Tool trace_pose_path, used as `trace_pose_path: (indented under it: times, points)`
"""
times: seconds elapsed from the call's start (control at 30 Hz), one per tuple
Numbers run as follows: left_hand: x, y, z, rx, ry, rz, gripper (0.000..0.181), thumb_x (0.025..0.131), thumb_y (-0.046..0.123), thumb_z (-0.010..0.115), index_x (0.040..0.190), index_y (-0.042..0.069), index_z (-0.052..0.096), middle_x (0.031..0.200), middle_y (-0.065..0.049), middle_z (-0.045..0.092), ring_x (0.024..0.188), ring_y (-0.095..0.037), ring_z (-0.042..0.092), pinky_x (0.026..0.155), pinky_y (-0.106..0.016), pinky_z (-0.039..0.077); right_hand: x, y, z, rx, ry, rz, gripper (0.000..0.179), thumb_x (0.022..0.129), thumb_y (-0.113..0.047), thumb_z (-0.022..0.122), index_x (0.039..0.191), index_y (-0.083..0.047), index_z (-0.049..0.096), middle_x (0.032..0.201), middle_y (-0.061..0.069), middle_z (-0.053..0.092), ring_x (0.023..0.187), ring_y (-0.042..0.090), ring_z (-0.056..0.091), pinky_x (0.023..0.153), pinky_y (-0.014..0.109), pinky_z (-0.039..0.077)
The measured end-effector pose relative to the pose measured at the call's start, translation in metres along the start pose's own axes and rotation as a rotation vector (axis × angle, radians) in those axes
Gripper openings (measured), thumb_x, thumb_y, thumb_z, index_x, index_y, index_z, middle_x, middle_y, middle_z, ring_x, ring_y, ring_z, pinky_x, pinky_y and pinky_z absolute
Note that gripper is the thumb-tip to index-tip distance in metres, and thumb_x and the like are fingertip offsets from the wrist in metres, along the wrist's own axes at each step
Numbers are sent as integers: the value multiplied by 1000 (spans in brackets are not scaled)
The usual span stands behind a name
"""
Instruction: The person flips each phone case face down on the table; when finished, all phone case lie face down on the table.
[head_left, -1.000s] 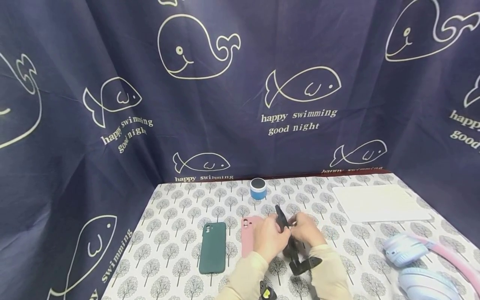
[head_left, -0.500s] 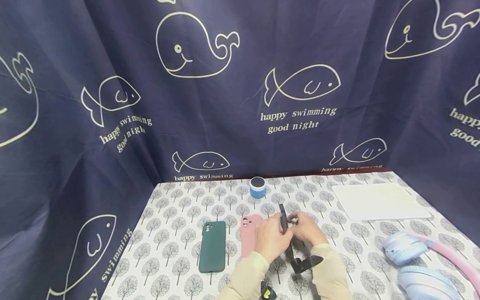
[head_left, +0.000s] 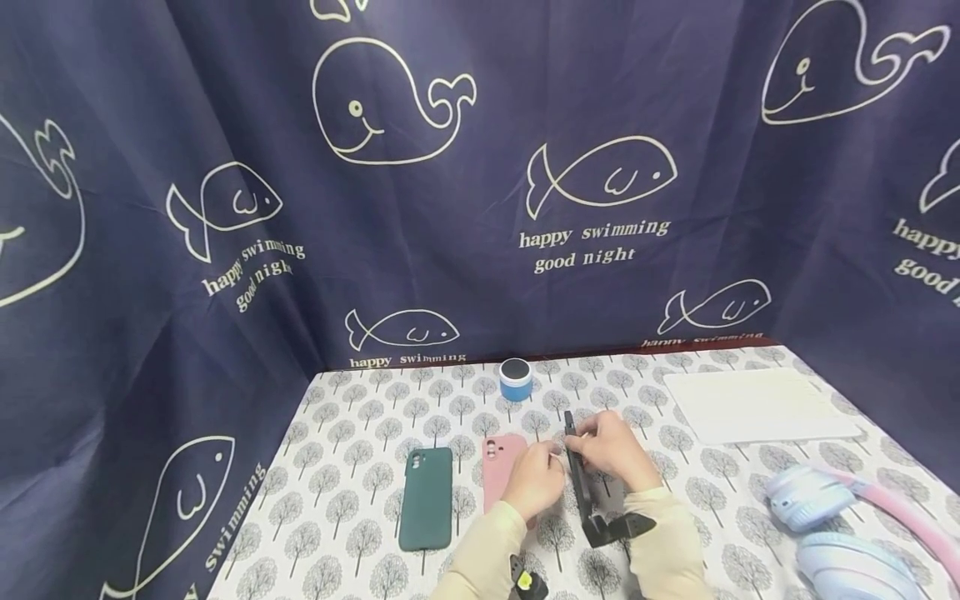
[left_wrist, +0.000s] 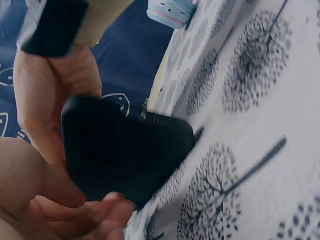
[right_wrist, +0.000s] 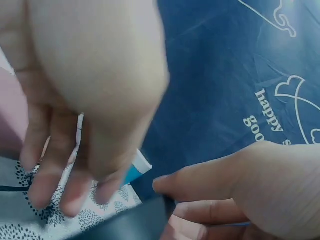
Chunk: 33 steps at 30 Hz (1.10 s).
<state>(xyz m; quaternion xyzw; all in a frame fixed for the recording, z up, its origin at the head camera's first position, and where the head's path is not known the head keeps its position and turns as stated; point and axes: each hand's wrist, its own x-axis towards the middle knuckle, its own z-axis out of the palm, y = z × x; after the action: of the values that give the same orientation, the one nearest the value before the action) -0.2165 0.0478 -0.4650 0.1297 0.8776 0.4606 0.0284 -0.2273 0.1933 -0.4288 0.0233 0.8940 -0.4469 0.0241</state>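
Note:
A slim black phone case (head_left: 579, 487) stands on its long edge, side-on in the head view. My right hand (head_left: 611, 450) pinches its far end, the thumb on one face and the fingers on the other. The right wrist view shows that right hand (right_wrist: 250, 187) at the corner of the black case (right_wrist: 132, 222). My left hand (head_left: 536, 479) is just left of the case, fingers loosely bent, over the pink phone case (head_left: 498, 467). In the left wrist view, the broad face of the black case (left_wrist: 125, 150) shows, with the left fingertips (left_wrist: 117, 202) beside its lower edge.
A dark green phone case (head_left: 426, 500) lies left of the pink one. Behind stands a small blue round jar-like object (head_left: 516, 381) with a dark top. To the right are a white flat board (head_left: 761, 406) and blue-and-pink headphones (head_left: 817, 500). A navy curtain (head_left: 480, 250) hangs behind the table.
My left hand has let go of the black phone case and drawn back to the left. The right hand now holds the case alone, slightly farther right, still on edge.

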Motion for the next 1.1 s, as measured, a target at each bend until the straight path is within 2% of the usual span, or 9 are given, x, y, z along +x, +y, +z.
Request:
trace_pose_path:
  times: [0.07,0.13,0.27,0.43,0.5,0.63,0.83,0.93,1.1]
  points:
    - [1,-4,1,19,-12,-22,33,94,4,48,121,-8,62,115,-19,66,107,-34,63,97,-47,47,-1,-1,-1,22,9,18,30,86,-8,71,106,13,65,79,11,67,58,22,66,59,35,56]
    - [3,-6,2,17,-27,-35,35,96,7,47,124,-10,60,123,-23,63,120,-40,57,102,-51,43,-3,-4,-3,52,17,13,28,86,-6,70,106,14,65,78,12,68,58,22,66,59,35,56]
    - [7,-9,1,-53,-40,-46,36,98,9,45,124,-11,59,115,-22,66,114,-38,61,100,-51,45,-6,-11,-9,163,5,-23,27,88,-3,67,106,16,64,78,13,70,61,23,67,63,40,58]
    - [10,-11,0,-149,1,-60,31,97,12,50,120,-6,62,93,-9,66,92,-27,65,88,-47,50,-9,-11,-17,264,-33,-39,29,90,-2,64,109,19,62,86,18,71,70,26,69,68,43,58]
    - [10,-11,-1,-145,23,-63,32,96,15,54,121,-4,61,89,-4,63,89,-23,63,87,-45,50,-8,-7,-20,228,-23,-33,28,90,-2,63,109,18,62,86,18,71,70,26,69,67,41,59]
    - [9,-9,-4,-139,14,-58,41,91,15,64,126,-4,58,83,0,59,76,-15,60,79,-36,51,-6,4,-25,92,23,22,26,89,-1,63,108,18,61,84,17,64,64,23,66,61,38,58]
    - [4,-6,-2,-147,-58,-32,54,83,6,74,131,-7,54,75,3,57,61,-8,54,61,-25,48,-3,21,-23,-72,28,89,32,85,-13,74,99,12,60,78,16,61,58,21,65,57,36,56]
    - [1,-6,0,-100,-102,-1,47,79,3,75,122,-4,60,70,4,58,61,-8,54,62,-25,48,-2,27,-19,-173,25,101,33,82,-21,78,90,4,59,74,12,61,58,21,62,55,35,51]
    - [-4,-7,4,22,-141,48,36,77,4,77,109,1,63,74,2,60,66,-7,56,69,-26,49,-2,32,-13,-251,15,106,29,81,-22,79,76,-4,58,68,8,58,61,23,55,55,35,45]
